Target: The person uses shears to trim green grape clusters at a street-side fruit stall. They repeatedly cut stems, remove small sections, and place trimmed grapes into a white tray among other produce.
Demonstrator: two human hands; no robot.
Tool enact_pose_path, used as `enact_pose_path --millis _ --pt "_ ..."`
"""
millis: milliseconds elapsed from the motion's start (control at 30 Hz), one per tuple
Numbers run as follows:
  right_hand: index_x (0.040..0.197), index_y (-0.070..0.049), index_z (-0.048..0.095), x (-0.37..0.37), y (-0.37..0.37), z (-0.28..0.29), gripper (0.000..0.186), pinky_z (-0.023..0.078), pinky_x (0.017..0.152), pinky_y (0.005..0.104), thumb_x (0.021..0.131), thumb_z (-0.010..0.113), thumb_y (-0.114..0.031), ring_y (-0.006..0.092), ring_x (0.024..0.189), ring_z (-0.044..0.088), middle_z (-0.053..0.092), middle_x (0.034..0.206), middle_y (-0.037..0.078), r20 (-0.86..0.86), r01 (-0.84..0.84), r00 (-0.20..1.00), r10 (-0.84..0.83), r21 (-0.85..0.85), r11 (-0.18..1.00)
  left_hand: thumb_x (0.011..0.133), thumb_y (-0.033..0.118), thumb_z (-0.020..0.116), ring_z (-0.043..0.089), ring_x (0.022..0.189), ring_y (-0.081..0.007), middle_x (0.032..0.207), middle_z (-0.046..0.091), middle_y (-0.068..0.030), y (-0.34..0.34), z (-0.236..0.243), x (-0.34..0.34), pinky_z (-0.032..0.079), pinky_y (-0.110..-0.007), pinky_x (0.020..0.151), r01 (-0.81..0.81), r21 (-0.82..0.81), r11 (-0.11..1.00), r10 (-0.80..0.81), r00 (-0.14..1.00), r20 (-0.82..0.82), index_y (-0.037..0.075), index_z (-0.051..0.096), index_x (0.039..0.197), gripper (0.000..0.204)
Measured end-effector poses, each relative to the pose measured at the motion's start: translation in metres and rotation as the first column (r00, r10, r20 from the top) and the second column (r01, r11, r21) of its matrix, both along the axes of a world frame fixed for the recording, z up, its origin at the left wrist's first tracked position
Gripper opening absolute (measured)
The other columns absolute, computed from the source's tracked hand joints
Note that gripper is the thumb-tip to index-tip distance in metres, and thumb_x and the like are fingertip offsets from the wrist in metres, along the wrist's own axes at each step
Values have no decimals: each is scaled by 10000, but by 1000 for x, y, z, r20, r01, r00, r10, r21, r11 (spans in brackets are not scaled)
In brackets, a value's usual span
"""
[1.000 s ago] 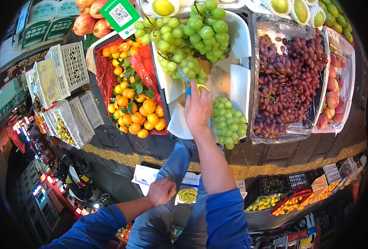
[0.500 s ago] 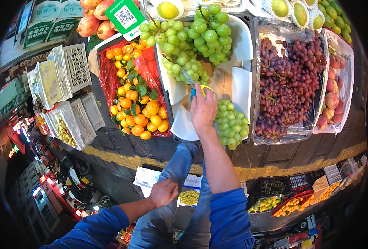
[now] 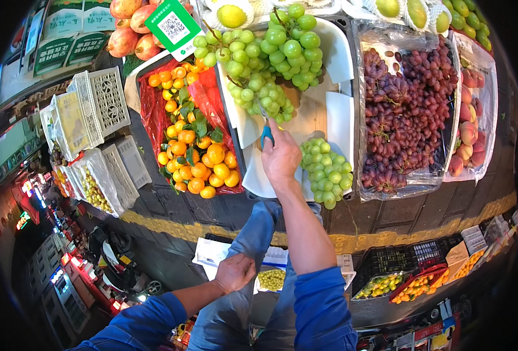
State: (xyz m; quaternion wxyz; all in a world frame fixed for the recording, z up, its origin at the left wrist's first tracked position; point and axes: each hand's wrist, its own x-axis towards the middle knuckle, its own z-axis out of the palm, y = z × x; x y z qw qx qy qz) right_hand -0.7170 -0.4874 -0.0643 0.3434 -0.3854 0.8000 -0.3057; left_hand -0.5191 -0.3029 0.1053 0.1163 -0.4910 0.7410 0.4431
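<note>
Blue-handled scissors [image 3: 266, 134], gripped by my right hand [image 3: 281, 155] at the near end of the long grape bunch [image 3: 266, 90], should meet only stem.

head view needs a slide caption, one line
The right hand holds scissors at green grapes, between orange fruit and red grapes.

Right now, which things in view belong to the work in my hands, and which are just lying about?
In the work:
- scissors, in your right hand
- green grapes by the blades

Lying about:
- orange citrus fruit
- dark red grapes
- peaches
- green-and-white sign
</note>
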Motion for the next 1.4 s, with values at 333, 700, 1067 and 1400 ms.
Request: enact_pose_path --millis 333,700,1067,1400 --pt "1264 -119 705 19 -1 -14 433 535 746 344 836 712 -57 282 807 722 730 964 225 620 398 698 -359 80 914 845 123 694 650 684 -277 762 610 -85 -3 3 -2 544 -383 623 12 11 1000 -12 1000 5 71 630 809 91" --pt "1296 -100 672 7 -11 16 457 526 722 428 840 711 -110 357 756 664 667 935 167 18 68 997 -69 47 997 844 135 692 654 697 -282 773 617 -87 1 0 -2 548 -382 636 -3 13 1000 3 1000 15 75 638 831 81" --pt "1260 -129 693 5 -7 11 455 525 726 447 808 717 -92 337 812 678 681 901 168 306 197 928 -212 77 977 836 127 686 655 713 -284 792 630 -89 -2 0 -4 549 -382 648 19 20 1000 -19 1000 16 62 637 836 81" --pt "1330 -104 631 1 -7 17 522 511 738 463 816 721 -133 350 871 629 609 912 154 49 50 997 -52 41 998 835 123 686 656 718 -280 794 630 -87 -4 1 -6 549 -378 653 9 37 999 -10 1000 21 67 641 835 72"
